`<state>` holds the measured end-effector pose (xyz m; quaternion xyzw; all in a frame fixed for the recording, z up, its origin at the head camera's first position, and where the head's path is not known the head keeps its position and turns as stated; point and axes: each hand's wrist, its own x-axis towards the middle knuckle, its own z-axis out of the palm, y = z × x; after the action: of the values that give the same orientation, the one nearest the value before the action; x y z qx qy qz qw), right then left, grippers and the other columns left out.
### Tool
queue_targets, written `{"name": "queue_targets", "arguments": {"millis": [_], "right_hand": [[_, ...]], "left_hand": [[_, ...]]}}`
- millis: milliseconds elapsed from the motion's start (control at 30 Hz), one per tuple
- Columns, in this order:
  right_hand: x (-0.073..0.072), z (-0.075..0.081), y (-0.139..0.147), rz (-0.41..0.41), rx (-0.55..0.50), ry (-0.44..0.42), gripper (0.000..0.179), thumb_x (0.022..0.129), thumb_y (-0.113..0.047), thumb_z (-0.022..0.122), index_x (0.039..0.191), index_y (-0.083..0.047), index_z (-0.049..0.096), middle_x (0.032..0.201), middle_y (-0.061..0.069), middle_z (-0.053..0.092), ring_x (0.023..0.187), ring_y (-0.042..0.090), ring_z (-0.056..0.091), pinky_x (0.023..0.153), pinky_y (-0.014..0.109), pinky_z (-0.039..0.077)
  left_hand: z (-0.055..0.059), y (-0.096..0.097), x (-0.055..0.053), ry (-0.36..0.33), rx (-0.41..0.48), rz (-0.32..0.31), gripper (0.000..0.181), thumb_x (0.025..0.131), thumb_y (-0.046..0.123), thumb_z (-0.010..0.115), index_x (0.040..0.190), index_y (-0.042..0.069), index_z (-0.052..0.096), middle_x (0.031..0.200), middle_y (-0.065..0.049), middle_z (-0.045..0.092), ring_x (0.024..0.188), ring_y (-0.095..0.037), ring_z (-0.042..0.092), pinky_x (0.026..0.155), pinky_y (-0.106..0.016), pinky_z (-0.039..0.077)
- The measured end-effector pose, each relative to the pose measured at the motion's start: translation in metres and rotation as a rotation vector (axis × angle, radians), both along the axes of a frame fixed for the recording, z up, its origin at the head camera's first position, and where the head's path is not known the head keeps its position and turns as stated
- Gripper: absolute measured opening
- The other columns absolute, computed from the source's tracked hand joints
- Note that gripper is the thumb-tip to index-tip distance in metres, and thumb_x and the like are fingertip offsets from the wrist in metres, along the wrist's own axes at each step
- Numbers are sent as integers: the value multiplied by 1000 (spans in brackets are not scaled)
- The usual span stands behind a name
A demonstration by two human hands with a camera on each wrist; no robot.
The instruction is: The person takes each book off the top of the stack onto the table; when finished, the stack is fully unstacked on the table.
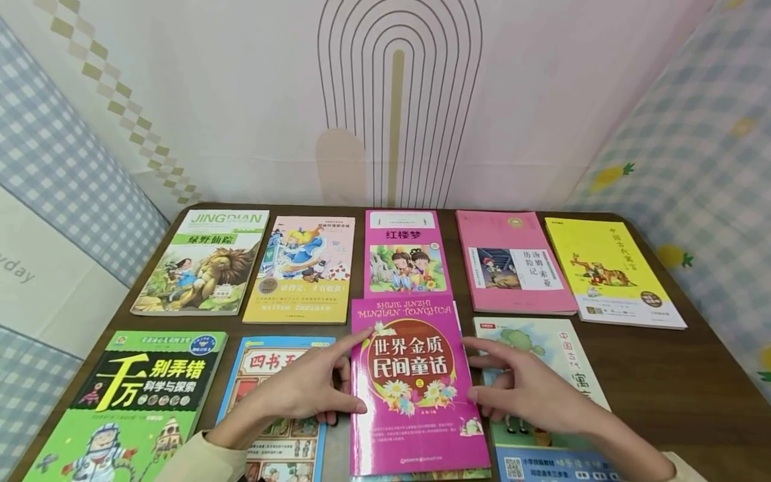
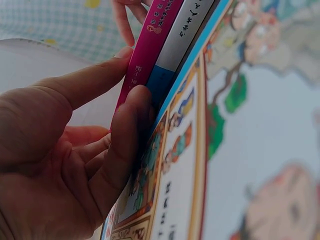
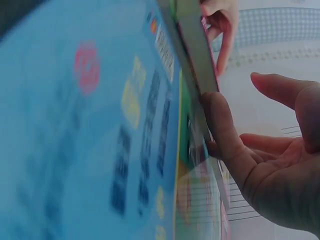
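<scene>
A magenta storybook [image 1: 421,428] lies on top of a stack at the front middle, its cover facing up. My left hand [image 1: 307,388] touches its spine side with thumb and index finger, the other fingers bent loosely. In the left wrist view a white-and-blue spine [image 2: 172,60] shows under the magenta spine [image 2: 145,55]. On the opposite side, my right hand [image 1: 524,385] rests fingertips against the stack's page edges [image 3: 200,55]. Its thumb [image 3: 272,87] is raised clear of the cover in the right wrist view.
A blue comic-style book [image 1: 301,448] lies left of the stack, a pale-green book [image 1: 542,438] right. Farther left is a green astronaut book [image 1: 175,375]. A back row holds several more books, including a pink-covered one [image 1: 512,234] and a yellow one [image 1: 596,248], on the dark table [image 1: 680,388].
</scene>
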<state>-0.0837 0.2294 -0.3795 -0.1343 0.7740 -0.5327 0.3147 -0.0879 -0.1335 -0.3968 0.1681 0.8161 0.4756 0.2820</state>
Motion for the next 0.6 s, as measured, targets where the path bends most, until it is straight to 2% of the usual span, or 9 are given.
{"name": "queue_targets", "arguments": {"millis": [167,300,467,600], "right_hand": [[3,0,-2,-17,20,-2,81,101,-23,74,167,-6,29,156,34,48,78,31,75,64,41,65],[7,1,-4,-21,44,25,83,100,-25,75,167,-5,29,153,32,53,74,30,75,64,37,64],[12,0,-7,-42,78,48,82,98,-26,78,165,-5,34,147,27,59,73,27,73,64,31,61],[14,-2,-10,-68,130,61,80,95,-30,81,162,-11,42,138,20,63,73,25,71,61,30,59]], "left_hand": [[3,1,1,-14,9,-3,109,85,19,90,169,35,23,83,-9,63,52,-20,66,48,-40,60],[6,2,3,-29,0,-6,111,85,18,91,169,36,22,83,-10,63,51,-19,66,47,-39,60],[9,1,6,-31,-14,-15,110,84,17,91,169,36,24,84,-10,62,49,-18,65,45,-38,58],[11,0,8,-33,-34,-23,109,84,16,91,169,36,25,84,-10,62,47,-17,63,43,-37,57]]}}
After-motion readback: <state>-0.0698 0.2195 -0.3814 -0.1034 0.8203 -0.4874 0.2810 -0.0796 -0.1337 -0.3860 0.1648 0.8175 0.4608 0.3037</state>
